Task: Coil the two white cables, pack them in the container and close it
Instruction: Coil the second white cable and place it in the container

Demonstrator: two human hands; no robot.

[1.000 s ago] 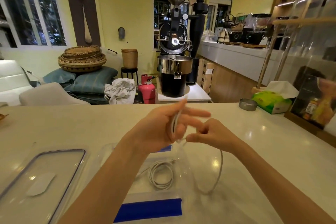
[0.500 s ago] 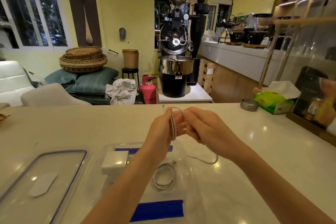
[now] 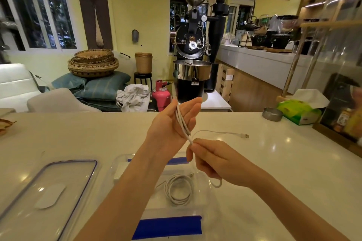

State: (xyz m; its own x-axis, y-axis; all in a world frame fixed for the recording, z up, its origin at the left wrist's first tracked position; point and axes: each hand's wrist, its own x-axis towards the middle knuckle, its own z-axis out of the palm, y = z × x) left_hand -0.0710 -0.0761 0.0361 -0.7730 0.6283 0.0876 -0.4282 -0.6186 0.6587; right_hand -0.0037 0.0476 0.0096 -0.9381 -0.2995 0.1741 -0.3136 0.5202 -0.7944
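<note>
Above the counter (image 3: pixel 284 166) the left hand (image 3: pixel 168 127) is raised with its fingers straight and together, loops of a white cable (image 3: pixel 183 126) wound over the palm. The right hand (image 3: pixel 217 162) just below pinches that cable between curled fingers, its plug end (image 3: pixel 244 135) trailing out to the right. The other coiled cable (image 3: pixel 178 190) lies inside the open clear container (image 3: pixel 117 162), whose lid (image 3: pixel 58 182) lies beside it on the left.

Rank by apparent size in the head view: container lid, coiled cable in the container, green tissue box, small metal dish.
1. container lid, nearest the camera
2. green tissue box
3. coiled cable, close to the box, so unsure
4. metal dish
</note>
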